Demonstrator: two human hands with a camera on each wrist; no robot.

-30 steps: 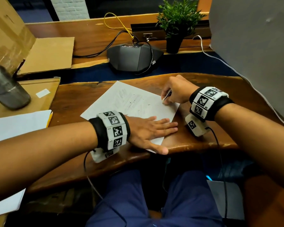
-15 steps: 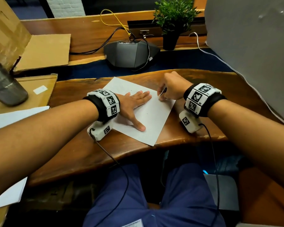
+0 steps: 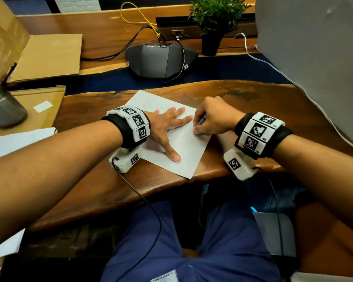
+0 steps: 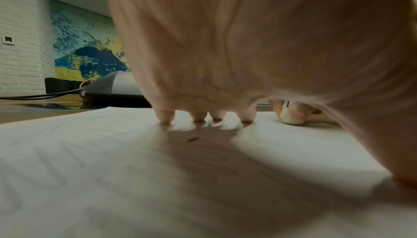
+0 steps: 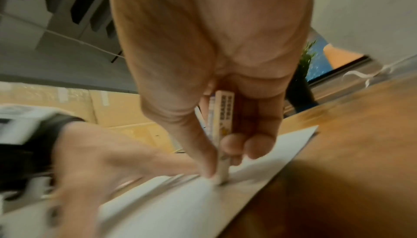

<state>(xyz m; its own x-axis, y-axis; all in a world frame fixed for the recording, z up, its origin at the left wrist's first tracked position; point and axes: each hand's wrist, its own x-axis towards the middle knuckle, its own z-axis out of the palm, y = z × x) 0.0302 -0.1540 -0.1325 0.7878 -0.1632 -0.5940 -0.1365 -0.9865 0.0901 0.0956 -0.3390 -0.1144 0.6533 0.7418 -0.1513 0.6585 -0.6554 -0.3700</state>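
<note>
A white sheet of paper point(image 3: 183, 151) lies tilted on the wooden desk point(image 3: 253, 102). My left hand point(image 3: 167, 127) lies flat on its upper left part, fingers spread and straight, fingertips point(image 4: 198, 117) pressing the paper point(image 4: 112, 152). My right hand point(image 3: 212, 119) grips a white eraser point(image 3: 201, 121) in a printed sleeve. The eraser point(image 5: 222, 126) stands upright between thumb and fingers with its lower end on the paper point(image 5: 180, 206) near the sheet's right edge. From the left wrist view the eraser's end point(image 4: 290, 119) shows just past my fingers.
A black speakerphone point(image 3: 161, 60) with cables sits behind the paper, beside a potted plant point(image 3: 214, 21). Cardboard point(image 3: 47, 55), a metal bottle point(image 3: 2, 104) and a stack of white sheets point(image 3: 14, 141) are at the left. A grey panel point(image 3: 314, 58) stands at the right.
My left hand has moved from the sheet's near edge up to its upper left part. The right hand has stayed at the sheet's right edge with the eraser.
</note>
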